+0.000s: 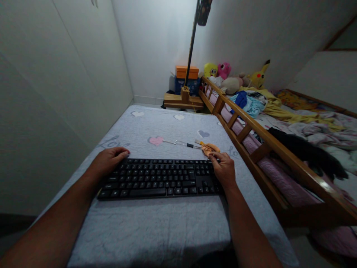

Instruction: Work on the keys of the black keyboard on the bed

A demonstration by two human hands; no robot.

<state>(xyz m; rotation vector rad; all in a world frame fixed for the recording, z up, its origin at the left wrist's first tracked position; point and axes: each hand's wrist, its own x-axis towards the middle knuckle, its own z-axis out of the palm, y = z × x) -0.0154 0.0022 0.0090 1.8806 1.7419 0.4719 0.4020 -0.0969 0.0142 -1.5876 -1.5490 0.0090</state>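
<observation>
A black computer keyboard point(156, 178) lies across the covered surface in front of me, its keys facing up. My left hand point(110, 160) holds its left end, thumb along the top corner and the other fingers hidden. Around the right end, my right hand point(225, 169) grips the top corner with fingers bent. Just beyond that hand sits a crumpled orange-tan cloth point(209, 149). Beside it are a small brush point(199, 142) with a yellow part and a wire-looped tool point(190, 145) with a black handle. A thin light stick point(169, 142) lies farther left.
A pale cover with hearts point(178, 227) spreads under everything. Along the right runs a wooden bed rail point(251, 123), with clothes and plush toys behind it. A wooden stand point(184, 97) with a pole and stacked boxes point(186, 72) is at the back. White cabinet doors point(69, 74) rise on the left.
</observation>
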